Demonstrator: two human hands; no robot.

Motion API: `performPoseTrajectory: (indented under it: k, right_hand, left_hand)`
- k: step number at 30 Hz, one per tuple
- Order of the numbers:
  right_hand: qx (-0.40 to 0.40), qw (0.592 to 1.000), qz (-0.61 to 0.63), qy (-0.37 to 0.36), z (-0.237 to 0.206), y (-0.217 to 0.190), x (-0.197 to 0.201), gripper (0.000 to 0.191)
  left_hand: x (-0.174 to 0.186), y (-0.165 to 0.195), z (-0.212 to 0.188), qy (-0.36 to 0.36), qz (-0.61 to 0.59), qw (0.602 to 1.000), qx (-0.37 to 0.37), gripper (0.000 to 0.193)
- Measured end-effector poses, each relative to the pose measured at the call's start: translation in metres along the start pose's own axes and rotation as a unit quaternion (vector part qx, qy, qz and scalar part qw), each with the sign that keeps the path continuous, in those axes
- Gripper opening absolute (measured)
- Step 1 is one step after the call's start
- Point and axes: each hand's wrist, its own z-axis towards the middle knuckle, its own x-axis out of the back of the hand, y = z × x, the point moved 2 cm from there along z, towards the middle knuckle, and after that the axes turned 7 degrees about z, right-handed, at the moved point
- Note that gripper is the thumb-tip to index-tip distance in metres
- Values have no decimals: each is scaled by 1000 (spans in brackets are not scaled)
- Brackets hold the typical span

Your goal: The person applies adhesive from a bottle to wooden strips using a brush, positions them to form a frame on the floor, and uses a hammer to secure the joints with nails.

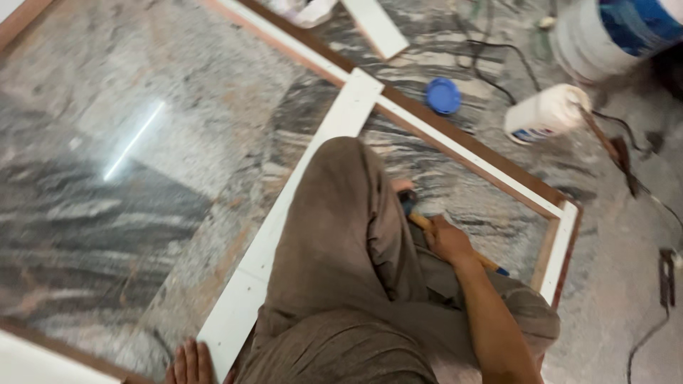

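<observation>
**Hammer gripped beside the white frame rail**

Polished grey-streaked stone floor (107,178) underfoot, with a white-faced wooden frame (341,121) laid flat on it, brown along its edges. Taking the frame's central white rail as landmark: seated across it, bent knee in brown trousers (341,235) covering its middle stretch.

Right hand (447,240) just right of that rail, inside the frame's right-hand bay, clenched around the wooden handle of a hammer (427,226). Grip closed at mid-handle. Long axis running diagonally, dark head up-left toward the rail and tucked against the knee, blue-tipped handle end down-right toward the frame's far corner. Head partly hidden by the trouser leg, so contact with the floor cannot be told.

Left hand (191,364) at the rail's near end, on its left side, fingers spread flat on the stone, holding nothing. Far from the hammer; right hand alone on it.

Beyond the frame's outer rail: blue round lid (443,95), white jar on its side (546,114), large white and blue bucket (612,35), black cables (498,64) trailing over the floor.
</observation>
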Motion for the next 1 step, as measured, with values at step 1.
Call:
performPoseTrajectory:
  k: [1]
  right_hand:
    - [-22,999,30,32,-2,-1,4,35]
  left_hand:
    - [-4,3,6,66,-5,998,-19,91]
